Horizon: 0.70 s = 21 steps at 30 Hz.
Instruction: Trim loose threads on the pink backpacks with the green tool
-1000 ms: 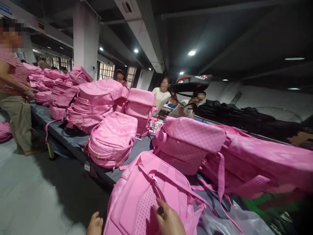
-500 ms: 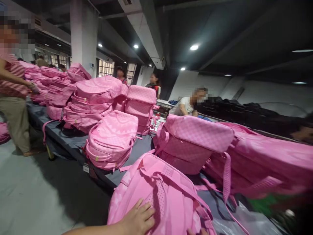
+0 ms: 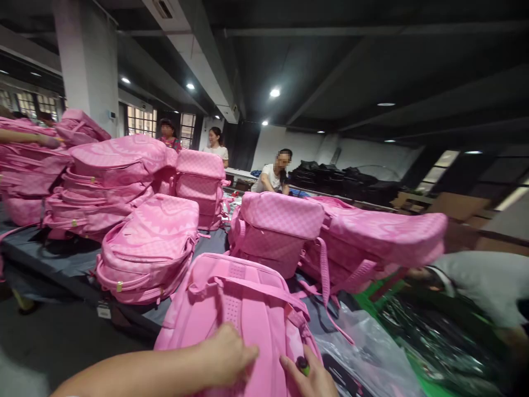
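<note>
A pink backpack (image 3: 262, 309) lies in front of me, its padded back panel and shoulder straps facing up. My left hand (image 3: 229, 353) is over the middle of that panel, fingers curled downward and somewhat blurred; what they hold, if anything, is hidden. At the backpack's right edge, my right hand (image 3: 312, 377) is closed around a small black-and-green tool (image 3: 303, 365). Only the tool's end shows, so its kind is unclear. Just right of this hand lie clear plastic bags (image 3: 363, 342) and a dark printed item (image 3: 341, 375).
More pink backpacks (image 3: 151, 248) stand and lie along the dark-covered table (image 3: 25, 237), several stacked at left. A checkered pink one (image 3: 281, 220) stands ahead. At right a person (image 3: 483, 281) bends over plastic-wrapped goods (image 3: 438, 331). Other people stand behind the table.
My view has swung right, so the backpacks appear shifted left. My left hand has gone from spread flat to curled, and more of my right hand with the small tool shows.
</note>
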{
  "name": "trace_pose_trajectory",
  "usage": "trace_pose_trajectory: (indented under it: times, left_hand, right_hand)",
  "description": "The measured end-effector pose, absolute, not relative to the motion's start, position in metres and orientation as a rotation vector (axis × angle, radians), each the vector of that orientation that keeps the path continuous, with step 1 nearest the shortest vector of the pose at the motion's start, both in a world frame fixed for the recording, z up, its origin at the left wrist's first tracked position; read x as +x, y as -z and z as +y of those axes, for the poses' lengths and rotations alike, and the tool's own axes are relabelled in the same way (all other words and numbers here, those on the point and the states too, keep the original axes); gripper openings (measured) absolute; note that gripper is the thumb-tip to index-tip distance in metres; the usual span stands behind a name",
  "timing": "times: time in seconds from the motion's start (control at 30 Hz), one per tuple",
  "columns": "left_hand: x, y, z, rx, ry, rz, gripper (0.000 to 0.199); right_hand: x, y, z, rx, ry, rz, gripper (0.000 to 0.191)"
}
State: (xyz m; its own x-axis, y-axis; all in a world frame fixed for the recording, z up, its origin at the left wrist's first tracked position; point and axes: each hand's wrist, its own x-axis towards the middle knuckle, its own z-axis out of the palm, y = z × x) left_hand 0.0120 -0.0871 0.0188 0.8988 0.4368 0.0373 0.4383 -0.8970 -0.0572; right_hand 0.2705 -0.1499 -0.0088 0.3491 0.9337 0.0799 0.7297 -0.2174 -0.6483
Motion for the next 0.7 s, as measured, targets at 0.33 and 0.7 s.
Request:
trace_pose_trajectory:
  times: [0.33,0.7]
  left_hand:
    - [0.022,-0.049,-0.045,-2.764,0.633,-0.211,0.022]
    - [0.057,-0.064,-0.004,-2.954,0.673,-0.907,0.067]
  right_hand:
    - [0.217,-0.015,-0.125,-1.908,-0.372,-1.664,0.035]
    - [0.237,0.011,-0.113,-2.209,-0.468,-1.481,0.065]
